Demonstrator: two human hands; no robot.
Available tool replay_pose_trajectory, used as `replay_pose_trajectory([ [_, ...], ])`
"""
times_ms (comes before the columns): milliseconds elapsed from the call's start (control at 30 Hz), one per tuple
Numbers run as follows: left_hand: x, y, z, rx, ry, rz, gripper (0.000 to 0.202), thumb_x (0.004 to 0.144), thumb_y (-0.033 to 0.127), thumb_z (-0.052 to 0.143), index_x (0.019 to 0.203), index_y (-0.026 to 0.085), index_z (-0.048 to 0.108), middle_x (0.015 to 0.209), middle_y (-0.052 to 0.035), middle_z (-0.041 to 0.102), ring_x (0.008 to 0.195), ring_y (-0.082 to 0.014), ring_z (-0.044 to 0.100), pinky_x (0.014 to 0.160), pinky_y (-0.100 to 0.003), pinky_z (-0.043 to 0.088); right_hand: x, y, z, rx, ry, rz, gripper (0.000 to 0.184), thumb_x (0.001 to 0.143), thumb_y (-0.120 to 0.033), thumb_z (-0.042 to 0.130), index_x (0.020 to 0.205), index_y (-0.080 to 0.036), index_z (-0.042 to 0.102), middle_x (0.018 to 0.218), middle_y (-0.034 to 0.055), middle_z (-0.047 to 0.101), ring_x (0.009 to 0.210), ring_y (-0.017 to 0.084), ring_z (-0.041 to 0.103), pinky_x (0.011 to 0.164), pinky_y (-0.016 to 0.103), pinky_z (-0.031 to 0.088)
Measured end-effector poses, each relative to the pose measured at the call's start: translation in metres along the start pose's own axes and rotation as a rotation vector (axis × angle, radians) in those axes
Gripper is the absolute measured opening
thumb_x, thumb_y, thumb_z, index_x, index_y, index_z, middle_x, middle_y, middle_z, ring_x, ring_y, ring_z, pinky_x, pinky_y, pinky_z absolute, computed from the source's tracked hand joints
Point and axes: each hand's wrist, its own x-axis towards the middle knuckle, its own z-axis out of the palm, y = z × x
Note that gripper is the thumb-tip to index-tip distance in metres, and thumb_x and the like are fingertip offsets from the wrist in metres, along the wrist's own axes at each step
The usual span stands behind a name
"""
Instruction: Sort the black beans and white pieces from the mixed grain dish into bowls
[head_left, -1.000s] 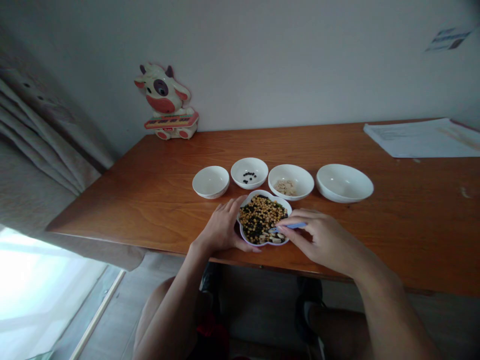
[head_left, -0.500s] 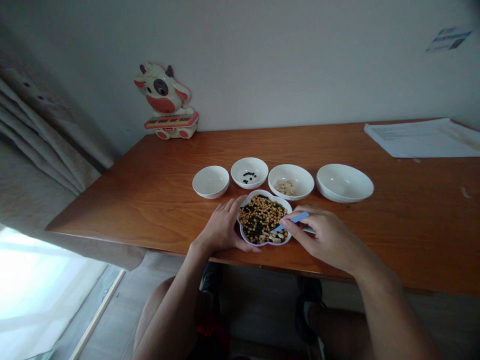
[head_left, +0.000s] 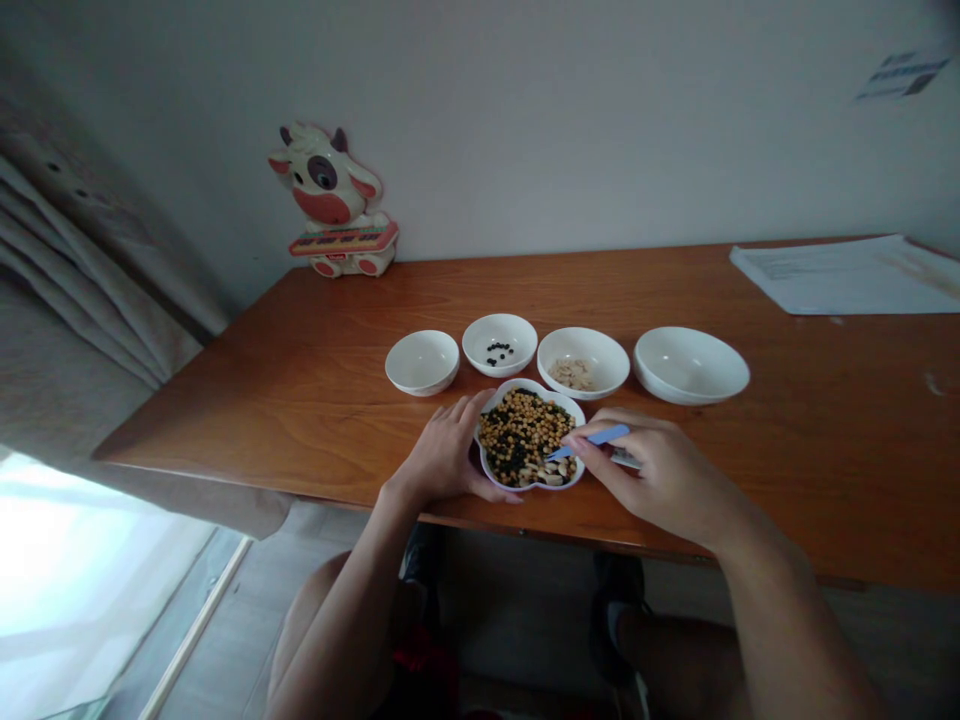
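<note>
My left hand (head_left: 448,452) is curled around the left side of a scalloped white bowl (head_left: 579,412) with a lilac underside, at the table's front. Yellow beans, black beans and some green ones fill it, with pale flat seeds (head_left: 553,474) at its lower right. Between the fingers of my right hand (head_left: 651,470) are blue tweezers (head_left: 607,435). Their tip points down into the bowl, close to the pale seeds; whether it pinches anything is too small to tell. Under that hand shows a small greyish piece (head_left: 627,458), mostly hidden.
Behind the scalloped bowl stand a white bowl (head_left: 421,362) at left, one with a few black beans (head_left: 499,330), one with pale seeds (head_left: 592,345), and a larger bowl (head_left: 690,365). A cow toy (head_left: 334,205) stands back left. Papers (head_left: 847,278) lie back right on the wooden table (head_left: 300,420).
My right hand and the tweezers have shifted slightly right, their tip lifting a little from the pale seeds. My left hand keeps its hold on the bowl.
</note>
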Motion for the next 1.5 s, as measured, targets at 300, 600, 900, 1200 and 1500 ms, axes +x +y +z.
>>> replay_pose_trajectory([
  [300, 0.000, -0.001, 0.000, 0.003, -0.006, -0.017, 0.131, 0.049, 0.076, 0.085, 0.153, 0.020, 0.029, 0.151, -0.0194, 0.048, 0.136, -0.0412, 0.050, 0.116, -0.054, 0.039, -0.002, -0.005, -0.006, -0.044, -0.025, -0.066, 0.021, 0.097, -0.027, 0.056, 0.092, -0.023, 0.076, 0.091, 0.0049, 0.076, 0.084, 0.020, 0.069, 0.077, 0.035, 0.055],
  [600, 0.000, -0.003, 0.002, 0.008, 0.010, 0.007, 0.131, 0.049, 0.077, 0.084, 0.153, 0.018, 0.029, 0.150, -0.0193, 0.049, 0.135, -0.0406, 0.050, 0.115, -0.054, 0.040, -0.003, -0.003, -0.001, -0.076, -0.038, -0.070, 0.020, 0.097, -0.025, 0.057, 0.096, -0.022, 0.077, 0.094, 0.0050, 0.077, 0.086, 0.020, 0.069, 0.079, 0.035, 0.055],
  [900, 0.000, -0.002, 0.002, 0.013, 0.004, -0.005, 0.132, 0.050, 0.076, 0.085, 0.154, 0.020, 0.026, 0.150, -0.0194, 0.049, 0.135, -0.0404, 0.051, 0.115, -0.055, 0.040, -0.001, -0.010, -0.002, -0.022, -0.038, -0.097, 0.019, 0.098, -0.025, 0.057, 0.100, -0.023, 0.076, 0.100, 0.0033, 0.077, 0.091, 0.019, 0.070, 0.084, 0.034, 0.054],
  [1200, 0.000, -0.001, 0.001, 0.002, 0.004, -0.005, 0.130, 0.049, 0.074, 0.086, 0.153, 0.022, 0.028, 0.150, -0.0185, 0.049, 0.135, -0.0407, 0.051, 0.114, -0.054, 0.040, -0.001, -0.003, 0.004, -0.072, -0.032, -0.081, 0.020, 0.098, -0.027, 0.057, 0.098, -0.021, 0.076, 0.102, 0.0036, 0.078, 0.095, 0.020, 0.070, 0.090, 0.037, 0.054],
  [1500, 0.000, -0.001, 0.002, 0.013, 0.002, -0.005, 0.131, 0.049, 0.077, 0.084, 0.153, 0.021, 0.028, 0.150, -0.0185, 0.049, 0.134, -0.0410, 0.052, 0.113, -0.054, 0.041, 0.001, 0.001, 0.009, -0.035, 0.014, -0.079, 0.021, 0.100, -0.026, 0.055, 0.101, -0.020, 0.075, 0.101, 0.0051, 0.078, 0.096, 0.020, 0.071, 0.086, 0.035, 0.056],
])
